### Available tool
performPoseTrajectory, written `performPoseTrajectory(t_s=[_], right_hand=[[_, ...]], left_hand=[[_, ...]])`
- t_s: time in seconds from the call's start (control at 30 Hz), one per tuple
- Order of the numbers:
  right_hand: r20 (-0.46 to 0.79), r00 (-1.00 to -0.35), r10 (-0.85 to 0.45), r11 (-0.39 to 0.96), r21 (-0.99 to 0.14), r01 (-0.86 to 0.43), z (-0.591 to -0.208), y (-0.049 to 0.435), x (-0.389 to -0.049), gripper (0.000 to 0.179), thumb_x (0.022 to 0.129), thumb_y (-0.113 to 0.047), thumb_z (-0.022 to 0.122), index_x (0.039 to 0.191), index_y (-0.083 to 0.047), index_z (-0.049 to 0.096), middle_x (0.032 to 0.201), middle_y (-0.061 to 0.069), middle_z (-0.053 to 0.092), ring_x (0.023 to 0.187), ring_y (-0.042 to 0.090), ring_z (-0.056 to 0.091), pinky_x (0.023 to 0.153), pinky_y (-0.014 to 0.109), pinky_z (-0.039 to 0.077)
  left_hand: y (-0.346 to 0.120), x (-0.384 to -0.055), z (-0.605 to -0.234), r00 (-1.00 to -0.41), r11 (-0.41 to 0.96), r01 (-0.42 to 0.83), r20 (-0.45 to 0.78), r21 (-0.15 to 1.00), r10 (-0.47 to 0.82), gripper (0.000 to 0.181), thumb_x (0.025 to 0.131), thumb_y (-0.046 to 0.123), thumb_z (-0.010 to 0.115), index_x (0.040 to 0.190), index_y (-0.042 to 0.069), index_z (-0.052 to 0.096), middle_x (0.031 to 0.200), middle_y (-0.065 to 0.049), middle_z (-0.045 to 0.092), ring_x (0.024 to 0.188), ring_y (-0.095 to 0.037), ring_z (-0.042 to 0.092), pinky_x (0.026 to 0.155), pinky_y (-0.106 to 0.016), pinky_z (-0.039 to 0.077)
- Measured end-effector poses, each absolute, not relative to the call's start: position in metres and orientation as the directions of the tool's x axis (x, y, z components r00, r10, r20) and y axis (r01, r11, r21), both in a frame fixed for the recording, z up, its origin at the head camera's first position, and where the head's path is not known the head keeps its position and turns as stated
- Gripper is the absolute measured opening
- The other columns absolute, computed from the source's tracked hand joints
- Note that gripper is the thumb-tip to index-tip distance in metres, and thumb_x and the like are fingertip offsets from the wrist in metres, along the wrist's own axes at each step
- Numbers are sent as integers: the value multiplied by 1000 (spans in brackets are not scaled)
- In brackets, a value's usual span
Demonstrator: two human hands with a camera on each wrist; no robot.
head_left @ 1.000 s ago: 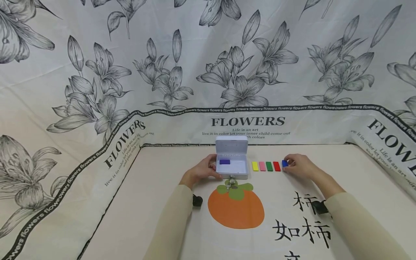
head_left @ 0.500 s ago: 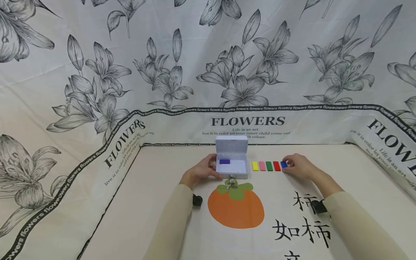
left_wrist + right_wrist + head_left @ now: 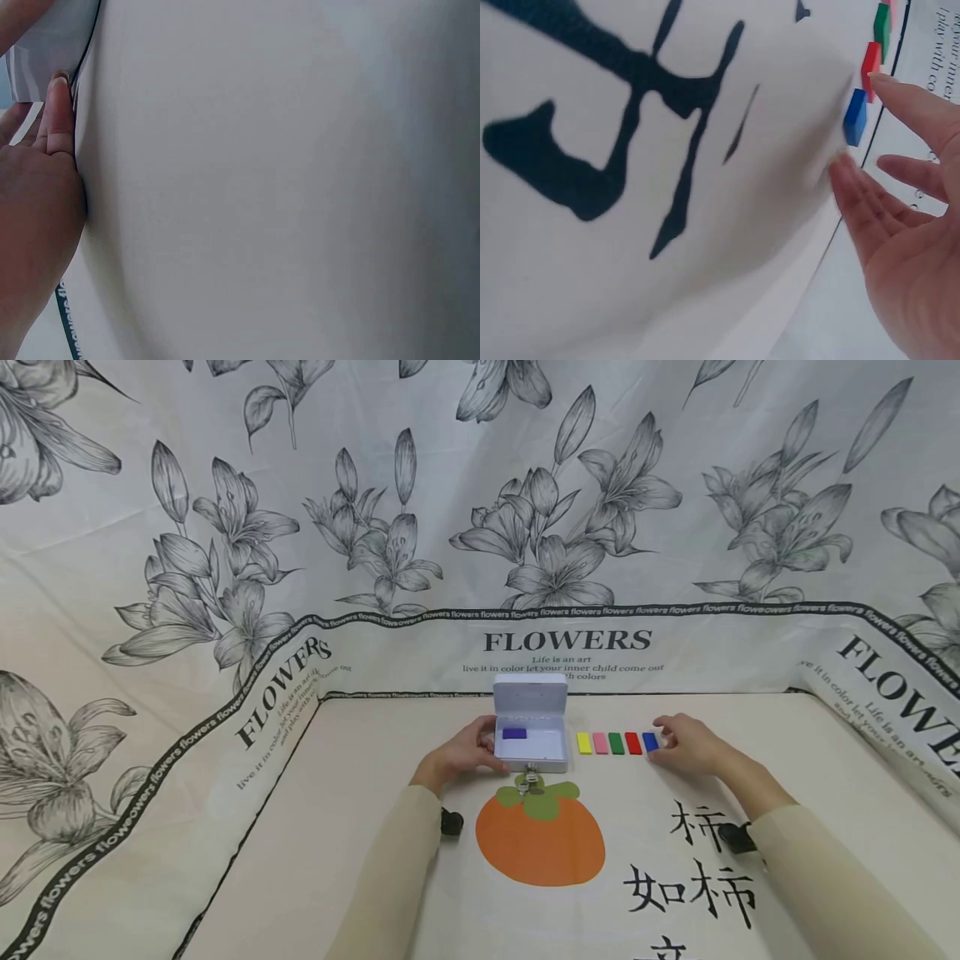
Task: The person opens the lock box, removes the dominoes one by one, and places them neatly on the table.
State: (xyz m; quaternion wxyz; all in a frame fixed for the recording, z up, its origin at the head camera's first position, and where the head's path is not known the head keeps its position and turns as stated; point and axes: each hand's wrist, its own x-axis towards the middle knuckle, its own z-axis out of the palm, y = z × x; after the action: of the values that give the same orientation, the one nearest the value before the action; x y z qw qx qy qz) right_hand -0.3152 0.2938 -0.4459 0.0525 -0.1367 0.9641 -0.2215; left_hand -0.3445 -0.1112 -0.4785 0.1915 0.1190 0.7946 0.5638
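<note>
A small white metal box stands with its lid up, and a purple block lies inside it. My left hand grips the box's left side, its thumb by the front corner; the left wrist view shows the fingers against the box wall. Just right of the blue block, my right hand has its thumb and fingers spread. In the right wrist view the blue block sits between thumb and forefinger with a gap around it.
To the right of the box, a yellow block, pink block, green block and red block make a row with the blue one. A latch hangs at the box front. Flower-printed cloth rises behind.
The blue block has shifted slightly left, nearer the red one, and my right hand's fingers have parted from it. My left hand stays at the box. The head view has swung slightly.
</note>
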Motion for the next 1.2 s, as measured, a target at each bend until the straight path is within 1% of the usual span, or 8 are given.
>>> performPoseTrajectory(t_s=[0.23, 0.33, 0.47, 0.63, 0.73, 0.87, 1.07, 1.2], right_hand=[[2, -952, -305, 869, -408, -279, -427, 286, -301, 71, 92, -30, 76, 140, 14, 48, 128, 35, 52, 112, 48, 55, 93, 61, 49], [30, -941, -337, 852, -416, -318, -418, 275, -297, 69, 90, -33, 78, 137, 11, 52, 128, 33, 54, 112, 46, 55, 91, 60, 50], [56, -917, -395, 806, -457, -376, -414, 255, -296, 64, 91, -31, 78, 136, 8, 56, 130, 29, 57, 111, 42, 57, 91, 57, 52], [64, -874, -481, 728, -526, -439, -415, 229, -294, 59, 93, -31, 76, 137, 4, 58, 132, 25, 58, 113, 40, 58, 93, 55, 51], [85, -847, -524, 683, -552, -478, -416, 214, -294, 57, 93, -29, 76, 135, 5, 58, 130, 25, 59, 112, 39, 59, 93, 55, 51], [119, -824, -554, 637, -577, -511, -418, 195, -295, 55, 93, -26, 75, 134, 6, 58, 128, 26, 60, 111, 41, 60, 93, 56, 51], [127, -805, -579, 600, -602, -527, -421, 168, -300, 51, 95, -24, 71, 136, 3, 58, 131, 25, 59, 115, 41, 59, 97, 58, 49], [135, -788, -600, 584, -599, -548, -423, 152, -305, 49, 96, -22, 70, 134, 5, 58, 132, 27, 60, 114, 43, 59, 98, 58, 48]], left_hand=[[-112, -346, -479, -895, 335, -25, -171, 942, 412, 102, 71, -4, 88, 157, 11, 35, 100, -5, 55, 90, -17, 50, 87, -32, 42], [-112, -345, -477, -895, 337, -29, -175, 941, 410, 103, 71, -4, 88, 157, 11, 35, 100, -5, 55, 91, -17, 50, 87, -32, 42], [-112, -345, -478, -892, 329, -26, -171, 944, 418, 102, 71, -5, 87, 157, 11, 35, 98, -5, 55, 89, -16, 50, 85, -31, 42], [-112, -346, -479, -888, 320, -22, -166, 947, 429, 101, 71, -8, 86, 156, 11, 35, 96, -6, 55, 88, -16, 50, 83, -29, 43], [-111, -345, -480, -889, 327, -20, -166, 945, 426, 101, 71, -8, 86, 157, 11, 35, 98, -6, 55, 89, -17, 50, 83, -29, 43], [-111, -344, -480, -891, 337, -17, -167, 941, 422, 101, 72, -6, 86, 157, 10, 34, 100, -6, 55, 90, -17, 50, 83, -30, 43], [-112, -345, -480, -890, 334, -21, -170, 942, 422, 101, 72, -5, 87, 157, 12, 34, 98, -6, 55, 89, -17, 50, 82, -30, 43], [-112, -345, -478, -892, 332, -28, -173, 943, 418, 101, 72, -5, 87, 157, 13, 35, 97, -7, 56, 89, -17, 50, 84, -31, 43]])
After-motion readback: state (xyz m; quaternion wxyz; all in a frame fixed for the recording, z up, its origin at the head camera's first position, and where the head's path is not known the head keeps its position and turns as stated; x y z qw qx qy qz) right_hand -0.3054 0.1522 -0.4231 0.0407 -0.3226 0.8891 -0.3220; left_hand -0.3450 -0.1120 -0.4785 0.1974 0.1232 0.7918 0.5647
